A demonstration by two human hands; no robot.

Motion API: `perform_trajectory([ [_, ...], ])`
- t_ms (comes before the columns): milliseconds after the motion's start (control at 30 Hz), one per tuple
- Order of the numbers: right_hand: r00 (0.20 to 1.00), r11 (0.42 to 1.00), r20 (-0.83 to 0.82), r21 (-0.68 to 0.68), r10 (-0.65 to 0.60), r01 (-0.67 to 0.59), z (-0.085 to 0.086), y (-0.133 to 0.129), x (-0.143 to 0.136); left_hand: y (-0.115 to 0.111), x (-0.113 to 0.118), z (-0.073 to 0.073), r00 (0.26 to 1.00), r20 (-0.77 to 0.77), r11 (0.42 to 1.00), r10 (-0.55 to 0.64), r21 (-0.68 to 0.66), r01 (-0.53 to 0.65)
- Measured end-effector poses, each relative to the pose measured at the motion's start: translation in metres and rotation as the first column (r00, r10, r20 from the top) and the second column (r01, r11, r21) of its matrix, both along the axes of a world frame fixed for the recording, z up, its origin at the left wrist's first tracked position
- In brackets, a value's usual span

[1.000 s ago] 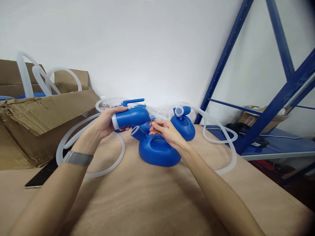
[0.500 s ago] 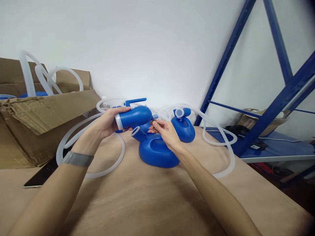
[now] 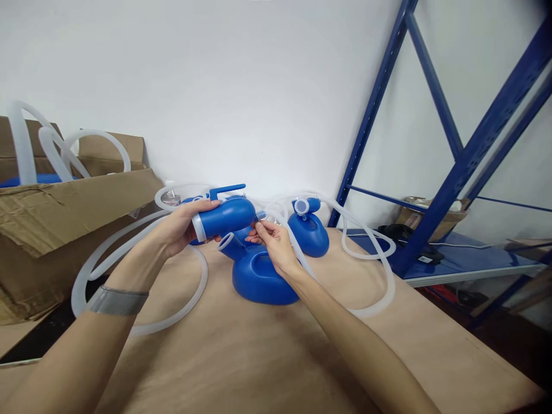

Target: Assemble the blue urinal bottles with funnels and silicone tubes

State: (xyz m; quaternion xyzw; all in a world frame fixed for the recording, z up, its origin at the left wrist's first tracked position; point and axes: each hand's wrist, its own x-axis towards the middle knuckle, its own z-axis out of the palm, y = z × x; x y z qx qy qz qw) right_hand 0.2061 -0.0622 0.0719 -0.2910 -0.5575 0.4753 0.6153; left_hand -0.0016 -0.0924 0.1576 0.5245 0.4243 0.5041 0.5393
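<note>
Blue rounded plastic fitting (image 3: 225, 218) lies tilted in the left hand (image 3: 177, 229), held above the table (image 3: 241, 359) toward its back edge. The right hand (image 3: 276, 246) still pinches a small piece at its pale spout (image 3: 261, 215), too small to identify. Compared with the earlier frame, the view has swung right, and a translucent hose (image 3: 304, 260) now shows beside the right wrist. At the table's left edge, an open cardboard box (image 3: 81, 215) holds coiled tubes (image 3: 22, 146) and something blue. The open-necked jug (image 3: 263, 283) hides its contents. The fitting is smooth, with a white rim.
</note>
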Motion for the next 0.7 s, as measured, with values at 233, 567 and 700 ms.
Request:
perform_trajectory([
  [233,0.992,0.990,-0.096,-0.099,0.086,-0.096,0.004,0.002,0.006,-0.002,-0.002,0.000,0.999,0.009,0.998,0.048,0.039,-0.048],
  [567,0.993,0.992,0.057,-0.069,0.106,-0.101,0.008,-0.001,0.012,-0.003,-0.005,0.000,0.999,-0.001,0.999,0.040,0.034,-0.040],
  [700,0.982,0.983,0.092,-0.096,0.166,-0.158,0.013,-0.003,0.016,-0.004,-0.006,0.000,0.999,0.035,0.999,0.036,0.010,-0.036],
])
